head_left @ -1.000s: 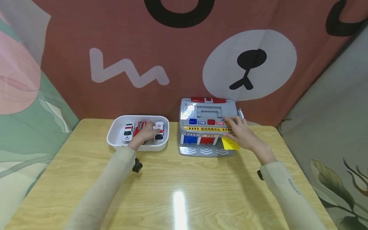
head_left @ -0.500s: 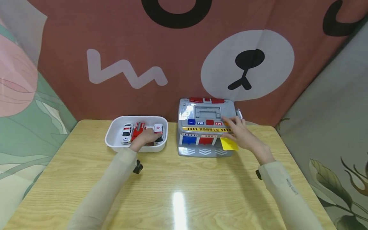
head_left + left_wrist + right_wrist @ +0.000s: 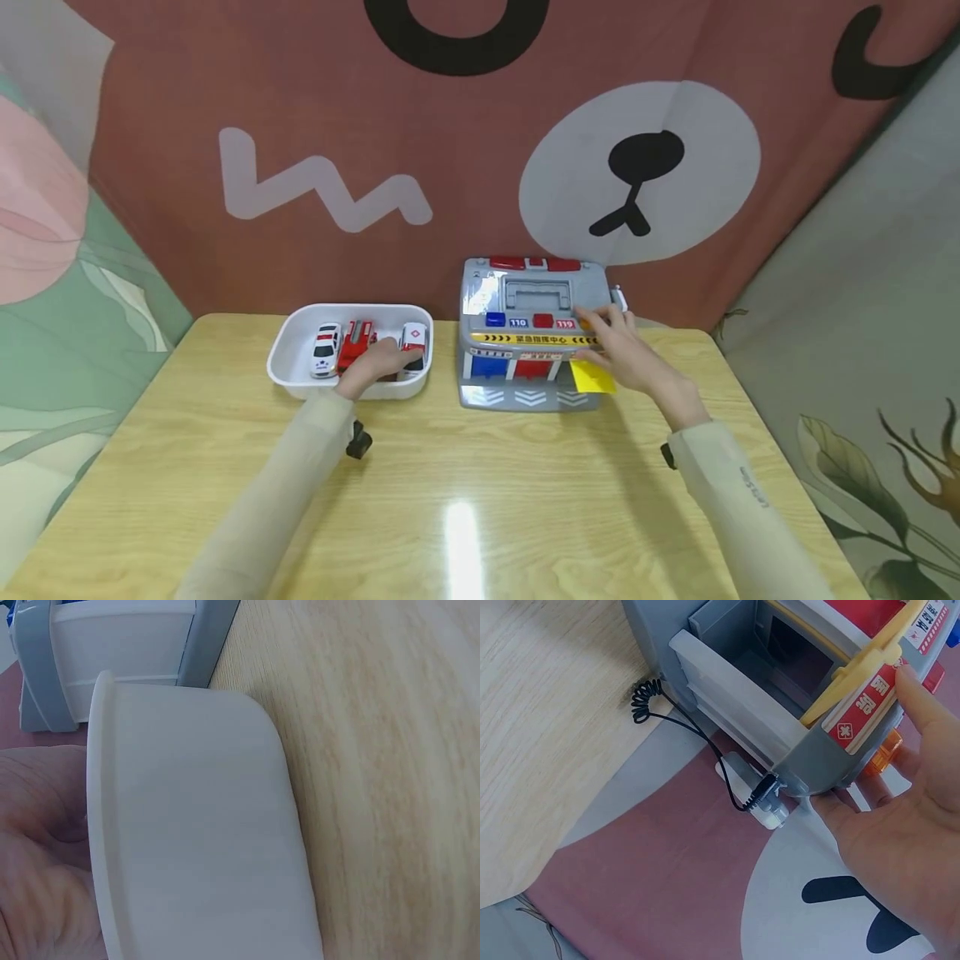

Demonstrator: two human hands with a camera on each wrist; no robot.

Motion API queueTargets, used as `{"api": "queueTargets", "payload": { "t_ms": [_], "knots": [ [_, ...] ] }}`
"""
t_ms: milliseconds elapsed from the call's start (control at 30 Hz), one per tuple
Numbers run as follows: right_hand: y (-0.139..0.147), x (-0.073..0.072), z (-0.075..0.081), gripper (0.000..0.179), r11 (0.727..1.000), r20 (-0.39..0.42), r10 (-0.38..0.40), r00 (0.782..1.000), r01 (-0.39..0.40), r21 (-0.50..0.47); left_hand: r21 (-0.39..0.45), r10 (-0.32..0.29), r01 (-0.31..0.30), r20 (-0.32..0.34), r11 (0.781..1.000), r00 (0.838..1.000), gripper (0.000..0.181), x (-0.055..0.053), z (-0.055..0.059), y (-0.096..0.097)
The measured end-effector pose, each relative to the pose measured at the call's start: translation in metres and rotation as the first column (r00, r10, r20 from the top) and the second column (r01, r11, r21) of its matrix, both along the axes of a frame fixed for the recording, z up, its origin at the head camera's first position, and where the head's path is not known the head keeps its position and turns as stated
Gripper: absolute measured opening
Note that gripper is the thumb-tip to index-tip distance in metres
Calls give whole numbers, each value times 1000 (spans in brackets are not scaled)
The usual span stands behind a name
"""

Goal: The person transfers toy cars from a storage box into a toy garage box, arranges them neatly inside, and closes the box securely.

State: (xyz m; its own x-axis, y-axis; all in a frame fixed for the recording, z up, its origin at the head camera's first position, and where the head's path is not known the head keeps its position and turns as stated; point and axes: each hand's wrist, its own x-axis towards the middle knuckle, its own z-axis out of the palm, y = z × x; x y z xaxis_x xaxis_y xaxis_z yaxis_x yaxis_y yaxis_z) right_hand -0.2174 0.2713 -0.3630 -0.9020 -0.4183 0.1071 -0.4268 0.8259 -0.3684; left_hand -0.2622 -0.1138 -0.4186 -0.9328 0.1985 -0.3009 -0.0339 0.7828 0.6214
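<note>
White with red markings, a toy ambulance (image 3: 413, 335) sits at the right end of a white plastic tray (image 3: 405, 389), left of centre in the head view. The left hand (image 3: 378, 362) dips into the tray, one digit overlapping the ambulance; whether its grip pinches the car cannot be told, as most fingertips are hidden. Farther left lie a red fire truck (image 3: 356, 342) and a police car (image 3: 326, 350). Right of centre, the right hand (image 3: 626, 354) pinches the roof edge of a grey toy rescue station (image 3: 536, 337), just above its raised yellow door (image 3: 592, 377). A wood-grain tabletop (image 3: 390, 500) fills the lower frame.
</note>
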Motion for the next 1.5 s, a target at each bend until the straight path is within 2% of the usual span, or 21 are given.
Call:
{"api": "queueTargets", "payload": {
  "t_ms": [333, 533, 633, 700, 833, 1000, 1100, 1233, 1333, 1400, 1500],
  "knots": [
    [-1, -2, 2, 69, 1000, 25, 13, 1000, -13, -5, 98, 83, -77, -64, 992, 994, 20, 2, 2, -4],
    [1, -1, 2, 70, 1000, 45, 0, 999, 0, -8, 104, 140, -135, -37, 985, 990, 24, 5, 3, -3],
    [1, 0, 3, 70, 1000, 36, 1, 999, -1, -12, 181, 175, -168, -23, 969, 984, 24, 6, 1, -4],
    [1, 2, 3, 69, 1000, 27, 4, 1000, -4, -13, 237, 199, -190, -12, 953, 980, 25, 7, 0, -4],
    [2, 2, 2, 69, 1000, 23, 3, 1000, -3, -9, 348, 239, -237, 39, 907, 970, 28, 7, -1, -5],
    [2, 1, 2, 69, 1000, 29, 2, 1000, -1, -9, 464, 276, -305, 130, 832, 952, 23, 7, -1, -8],
    [1, 1, 2, 69, 1000, 31, 0, 1000, 0, -6, 520, 291, -325, 148, 790, 945, 26, 8, -1, -8],
    [1, 1, 2, 73, 1000, 40, -19, 999, 19, -5, 543, 325, -309, 68, 781, 943, 36, 9, -1, -7],
    [1, 1, 2, 76, 1000, 44, -30, 999, 31, -7, 567, 342, -308, 50, 764, 939, 40, 12, 0, -7],
    [0, 0, 3, 77, 999, 44, -32, 999, 32, -5, 617, 337, -326, 103, 716, 936, 44, 13, 1, -8],
    [0, 1, 3, 77, 1000, 36, -26, 999, 26, -6, 669, 322, -345, 164, 658, 932, 48, 15, 3, -8]
  ]
}}
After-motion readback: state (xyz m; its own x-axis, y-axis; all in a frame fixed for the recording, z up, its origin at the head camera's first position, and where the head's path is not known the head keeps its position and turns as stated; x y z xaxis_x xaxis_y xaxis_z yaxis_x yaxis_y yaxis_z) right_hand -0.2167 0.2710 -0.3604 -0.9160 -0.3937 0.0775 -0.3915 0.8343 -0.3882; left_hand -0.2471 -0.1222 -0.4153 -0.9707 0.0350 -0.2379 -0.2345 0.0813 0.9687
